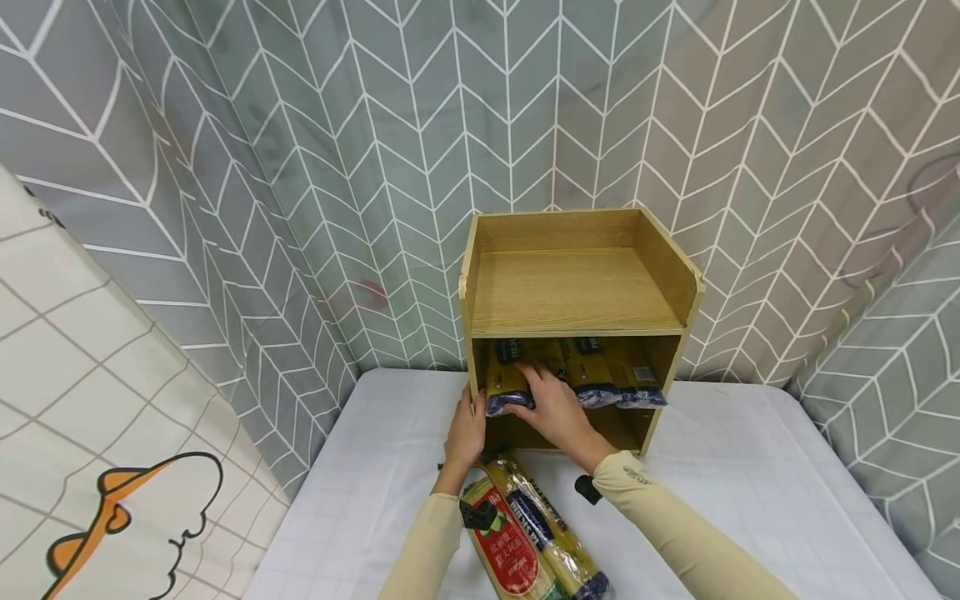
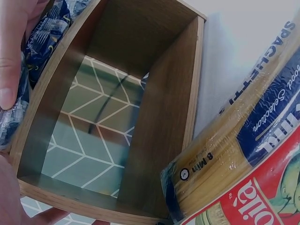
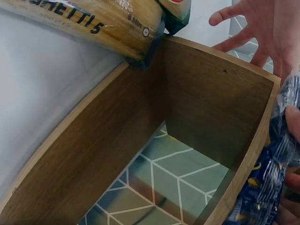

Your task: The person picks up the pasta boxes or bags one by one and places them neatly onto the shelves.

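Note:
In the head view, a wooden shelf unit (image 1: 577, 292) stands at the back of the table, with several spaghetti packs (image 1: 592, 367) lying side by side in its middle compartment. My right hand (image 1: 555, 408) holds the leftmost pack (image 1: 504, 385), its fingers over the top and its thumb at the blue front end. My left hand (image 1: 467, 429) is at the shelf's left side wall. In the right wrist view, fingers of the left hand (image 3: 262, 33) spread straight along the outside of that wall. The packs' crinkled blue ends (image 3: 262, 187) stick out past the board edge.
Two more pasta packs lie on the white table in front of the shelf: one with a red label (image 1: 510, 546), one yellow and blue (image 1: 551, 533). Below the packs is the lower compartment (image 2: 93, 126), through which the patterned curtain shows. Curtains (image 1: 525, 125) surround the table.

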The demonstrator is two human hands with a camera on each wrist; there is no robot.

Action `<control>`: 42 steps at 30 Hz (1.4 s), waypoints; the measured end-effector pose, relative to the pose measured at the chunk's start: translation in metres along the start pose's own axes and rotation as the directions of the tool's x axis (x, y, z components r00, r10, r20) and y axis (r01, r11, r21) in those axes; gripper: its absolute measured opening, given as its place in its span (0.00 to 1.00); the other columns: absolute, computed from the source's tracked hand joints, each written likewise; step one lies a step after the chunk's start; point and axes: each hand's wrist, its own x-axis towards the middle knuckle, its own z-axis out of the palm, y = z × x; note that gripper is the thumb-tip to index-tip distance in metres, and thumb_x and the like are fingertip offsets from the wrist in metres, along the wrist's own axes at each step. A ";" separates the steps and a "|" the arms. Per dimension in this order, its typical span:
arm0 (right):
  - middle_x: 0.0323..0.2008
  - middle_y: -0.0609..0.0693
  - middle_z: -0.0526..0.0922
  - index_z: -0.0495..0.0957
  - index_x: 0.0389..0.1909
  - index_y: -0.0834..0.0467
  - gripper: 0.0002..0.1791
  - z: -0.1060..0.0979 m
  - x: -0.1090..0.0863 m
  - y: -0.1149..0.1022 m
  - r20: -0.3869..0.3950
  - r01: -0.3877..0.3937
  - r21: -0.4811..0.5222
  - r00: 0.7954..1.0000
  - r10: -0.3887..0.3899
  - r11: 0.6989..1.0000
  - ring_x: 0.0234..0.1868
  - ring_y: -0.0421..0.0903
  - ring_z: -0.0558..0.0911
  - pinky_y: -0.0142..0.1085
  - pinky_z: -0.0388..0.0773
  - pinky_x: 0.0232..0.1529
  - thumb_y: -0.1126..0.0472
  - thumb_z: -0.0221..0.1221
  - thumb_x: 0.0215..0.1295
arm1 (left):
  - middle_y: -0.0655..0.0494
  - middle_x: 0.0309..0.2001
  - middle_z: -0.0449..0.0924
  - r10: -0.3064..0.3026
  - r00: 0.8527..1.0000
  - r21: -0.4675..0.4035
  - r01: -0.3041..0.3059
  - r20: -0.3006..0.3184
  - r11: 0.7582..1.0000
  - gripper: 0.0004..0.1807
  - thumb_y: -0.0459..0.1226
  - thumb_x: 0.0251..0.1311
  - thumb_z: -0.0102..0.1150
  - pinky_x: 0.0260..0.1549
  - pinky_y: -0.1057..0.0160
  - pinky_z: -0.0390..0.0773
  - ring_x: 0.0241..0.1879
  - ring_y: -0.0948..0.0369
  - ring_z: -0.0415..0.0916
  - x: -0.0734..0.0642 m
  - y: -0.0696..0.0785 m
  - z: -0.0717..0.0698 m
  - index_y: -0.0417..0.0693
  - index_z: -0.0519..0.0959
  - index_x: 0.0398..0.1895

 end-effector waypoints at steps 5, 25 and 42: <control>0.56 0.61 0.84 0.78 0.61 0.61 0.35 0.005 0.000 -0.003 -0.045 -0.006 -0.053 0.999 0.003 0.999 0.45 0.58 0.88 0.51 0.86 0.44 0.47 0.75 0.57 | 0.36 0.70 0.72 -0.002 1.000 -0.011 0.002 0.003 1.000 0.32 0.54 0.82 0.33 0.64 0.31 0.70 0.69 0.36 0.70 -0.002 0.001 -0.001 0.51 0.59 0.81; 0.41 0.50 0.91 0.85 0.48 0.54 0.31 0.026 0.005 -0.002 -0.287 0.044 -0.401 0.943 -0.171 0.915 0.23 0.46 0.85 0.38 0.78 0.18 0.38 0.75 0.48 | 0.34 0.69 0.72 0.026 1.000 -0.016 -0.026 0.008 1.000 0.33 0.54 0.82 0.32 0.62 0.30 0.71 0.68 0.34 0.72 -0.002 0.000 -0.007 0.49 0.58 0.81; 0.64 0.54 0.81 0.79 0.63 0.58 0.28 0.032 -0.029 0.024 -0.249 0.389 -0.081 0.883 -0.397 0.918 0.66 0.54 0.77 0.51 0.76 0.66 0.69 0.65 0.59 | 0.38 0.72 0.70 0.023 1.000 -0.016 -0.023 0.008 1.000 0.33 0.55 0.82 0.32 0.63 0.31 0.71 0.69 0.35 0.71 -0.001 -0.003 -0.002 0.50 0.58 0.81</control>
